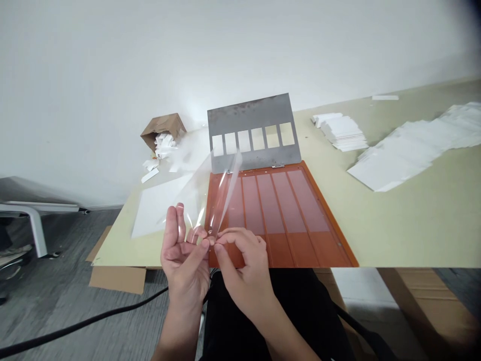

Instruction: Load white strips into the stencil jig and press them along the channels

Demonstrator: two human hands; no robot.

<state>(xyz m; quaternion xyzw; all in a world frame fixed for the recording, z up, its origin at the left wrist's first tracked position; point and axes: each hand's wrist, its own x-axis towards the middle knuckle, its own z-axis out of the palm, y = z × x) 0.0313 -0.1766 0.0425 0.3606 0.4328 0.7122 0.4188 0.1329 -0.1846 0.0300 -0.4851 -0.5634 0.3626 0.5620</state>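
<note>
A clear plastic film rises curved above the table's near edge, its lower corner pinched between both hands. My left hand holds it between thumb and index finger, with two other fingers raised. Close beside it, my right hand grips the same corner with thumb and fingertips. Behind and to the right lies an orange-brown tray with long pink strips in its slots. Its grey metal lid, with several rectangular windows, stands open at the tray's back edge.
White sheets lie on the yellowish table at left. A brown paper bag with white scraps sits behind them. On the right are a stack of white cards and a fanned row of white sheets. A black cable crosses below.
</note>
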